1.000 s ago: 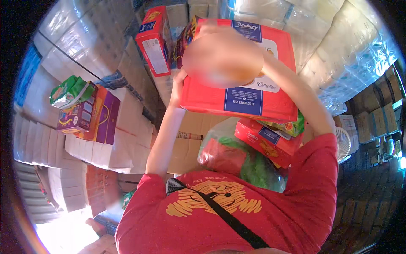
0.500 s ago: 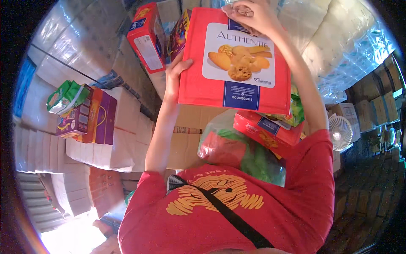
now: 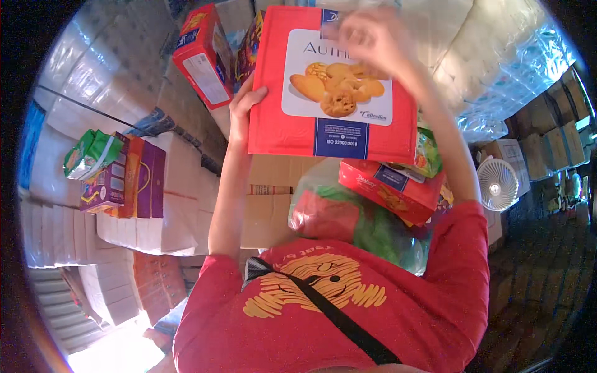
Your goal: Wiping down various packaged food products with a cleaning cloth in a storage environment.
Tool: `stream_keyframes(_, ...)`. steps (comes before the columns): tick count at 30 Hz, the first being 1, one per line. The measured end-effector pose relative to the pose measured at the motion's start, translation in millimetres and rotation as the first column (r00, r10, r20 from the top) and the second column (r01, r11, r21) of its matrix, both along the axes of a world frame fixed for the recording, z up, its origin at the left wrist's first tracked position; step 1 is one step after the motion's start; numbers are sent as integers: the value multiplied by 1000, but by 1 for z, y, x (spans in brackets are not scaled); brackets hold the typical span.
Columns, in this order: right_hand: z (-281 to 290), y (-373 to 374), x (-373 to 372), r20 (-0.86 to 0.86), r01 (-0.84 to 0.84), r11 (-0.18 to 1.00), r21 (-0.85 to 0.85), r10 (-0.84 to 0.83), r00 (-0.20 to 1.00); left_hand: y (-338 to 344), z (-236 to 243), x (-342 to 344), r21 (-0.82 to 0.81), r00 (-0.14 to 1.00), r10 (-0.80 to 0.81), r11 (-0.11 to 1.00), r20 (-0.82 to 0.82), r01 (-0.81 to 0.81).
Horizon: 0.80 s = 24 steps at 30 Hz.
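Biscuit box btwn L hand, at its L edge, & R hand, over its top. Upright carton beyond L hand; fan R of R hand; plastic bag below both.

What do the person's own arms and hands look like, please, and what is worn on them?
The red shirt sleeves are short, leaving both forearms bare. The left hand shows no glove; the right hand looks ungloved too, but blur hides its finer detail.
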State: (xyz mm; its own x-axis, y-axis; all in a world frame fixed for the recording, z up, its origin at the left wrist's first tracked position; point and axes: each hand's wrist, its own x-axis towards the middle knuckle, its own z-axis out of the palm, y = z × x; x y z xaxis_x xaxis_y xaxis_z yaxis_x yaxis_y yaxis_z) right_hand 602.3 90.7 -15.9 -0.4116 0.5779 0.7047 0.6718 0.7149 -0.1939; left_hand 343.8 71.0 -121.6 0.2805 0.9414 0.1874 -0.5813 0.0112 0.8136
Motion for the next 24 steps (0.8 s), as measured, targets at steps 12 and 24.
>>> stream_keyframes(12,-50,-132,-43,409,-418,903,96,347,844,-6,9,-6,-4,1000,-23,1000,-4,23)
stream_keyframes(24,-2,5,52,73,252,950,187,-269,960,-3,8,-9,8,999,-10,1000,-38,10)
